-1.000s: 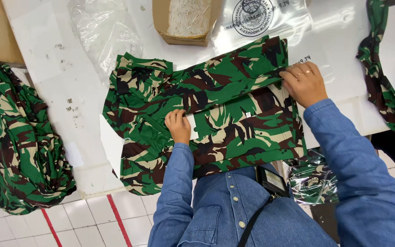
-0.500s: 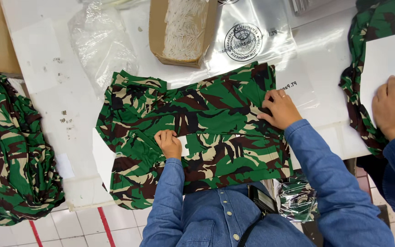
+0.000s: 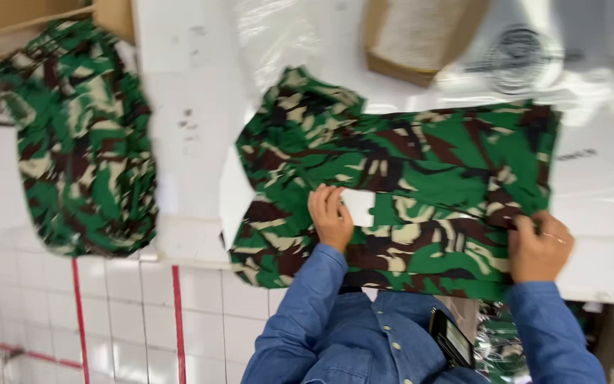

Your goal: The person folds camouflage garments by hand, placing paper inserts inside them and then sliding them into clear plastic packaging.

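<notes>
Bright, even light washes the white worktop (image 3: 193,142), which glares almost blank beyond the grip of both hands. Motion blur smears the whole frame, softening the camouflage garment (image 3: 421,178) and the clear plastic bag (image 3: 527,64).

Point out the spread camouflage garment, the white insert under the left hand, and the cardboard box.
camouflage garment (image 3: 428,178), head view, middle of the cloth.
white insert (image 3: 360,206), head view, its exposed patch.
cardboard box (image 3: 421,35), head view, its inside.
</notes>
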